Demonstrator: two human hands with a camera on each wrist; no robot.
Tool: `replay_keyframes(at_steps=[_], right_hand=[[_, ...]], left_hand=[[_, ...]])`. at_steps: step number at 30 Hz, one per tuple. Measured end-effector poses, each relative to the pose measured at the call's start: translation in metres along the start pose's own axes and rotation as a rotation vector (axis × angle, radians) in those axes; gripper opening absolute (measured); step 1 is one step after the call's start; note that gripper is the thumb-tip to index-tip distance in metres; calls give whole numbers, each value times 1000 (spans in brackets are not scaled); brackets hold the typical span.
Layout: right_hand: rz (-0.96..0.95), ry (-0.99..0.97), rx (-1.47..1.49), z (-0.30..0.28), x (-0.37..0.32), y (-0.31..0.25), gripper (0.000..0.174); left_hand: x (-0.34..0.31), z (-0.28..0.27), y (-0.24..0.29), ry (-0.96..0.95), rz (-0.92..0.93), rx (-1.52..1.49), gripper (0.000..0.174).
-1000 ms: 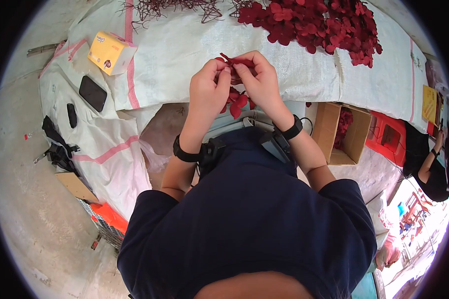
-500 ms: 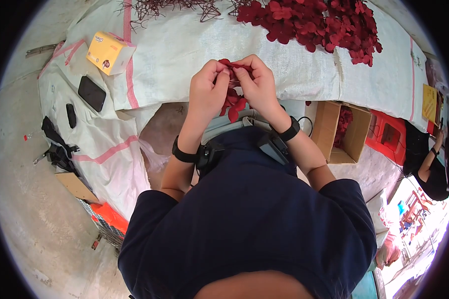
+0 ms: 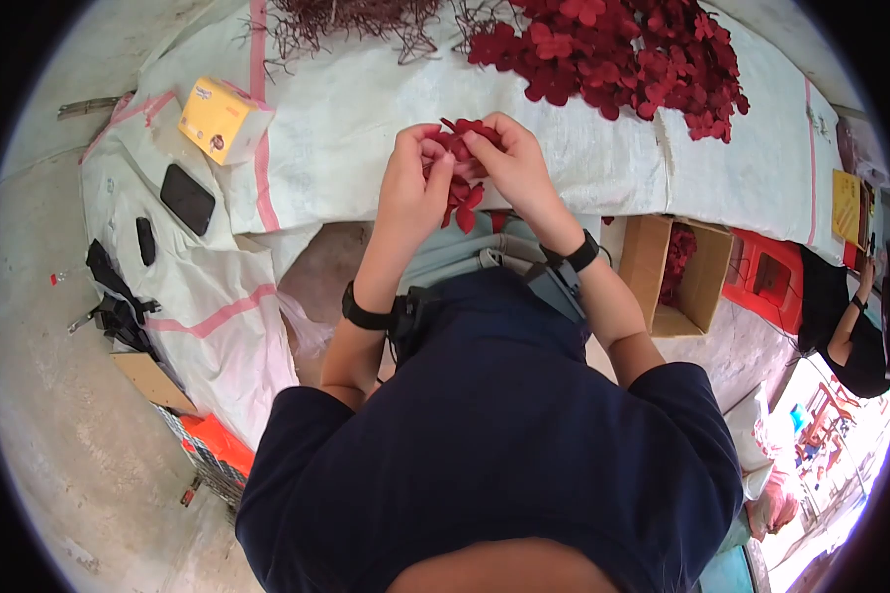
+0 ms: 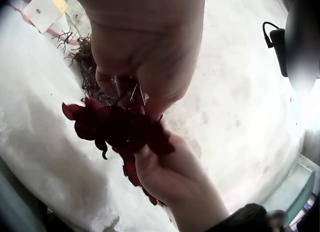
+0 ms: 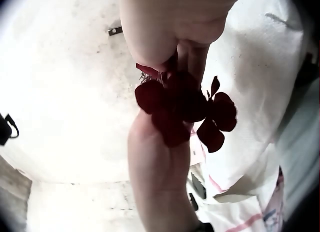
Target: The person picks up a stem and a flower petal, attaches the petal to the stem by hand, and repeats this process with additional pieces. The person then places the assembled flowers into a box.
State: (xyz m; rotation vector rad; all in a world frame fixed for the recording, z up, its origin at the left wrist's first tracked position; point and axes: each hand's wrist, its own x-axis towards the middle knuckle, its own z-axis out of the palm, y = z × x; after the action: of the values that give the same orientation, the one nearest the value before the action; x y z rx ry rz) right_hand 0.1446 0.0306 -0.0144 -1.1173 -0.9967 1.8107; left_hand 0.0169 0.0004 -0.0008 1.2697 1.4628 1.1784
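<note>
Both hands meet over the near edge of the white cloth, around a small cluster of dark red petals. In the head view the left hand pinches the cluster's stems from the left, and the right hand holds petals between thumb and fingers. Thin dark stems show under the left hand in the left wrist view, with red petals spread below. The right wrist view has petals hanging below the right hand, whose fingertips are partly hidden.
A heap of red petals and a tangle of brown stems lie at the cloth's far side. To the left are a yellow tissue pack and a black phone. A cardboard box and a red stool stand right.
The petals between the hands have turned and spread more into view, and the left fingers have shifted slightly apart. The head view has tilted a little, so the surroundings sit slightly lower.
</note>
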Motion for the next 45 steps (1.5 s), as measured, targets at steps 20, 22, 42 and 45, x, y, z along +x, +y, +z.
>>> replay_keyframes(at_steps=[20,22,42,45], right_hand=[[-736,254,-1401,-117,62,-1,26],[-655,323,-1368,-122,66,4,22],[-749,478,-1405,-113,59,6,14],[-661,492,-1253,-106,55,6,14]], left_hand=[[7,-48,9,162,85,307,8],[5,-50,3,167,90,322,8],[0,-35,1,147,-81,-23,12],[0,-35,1,134,-93,-97,11]])
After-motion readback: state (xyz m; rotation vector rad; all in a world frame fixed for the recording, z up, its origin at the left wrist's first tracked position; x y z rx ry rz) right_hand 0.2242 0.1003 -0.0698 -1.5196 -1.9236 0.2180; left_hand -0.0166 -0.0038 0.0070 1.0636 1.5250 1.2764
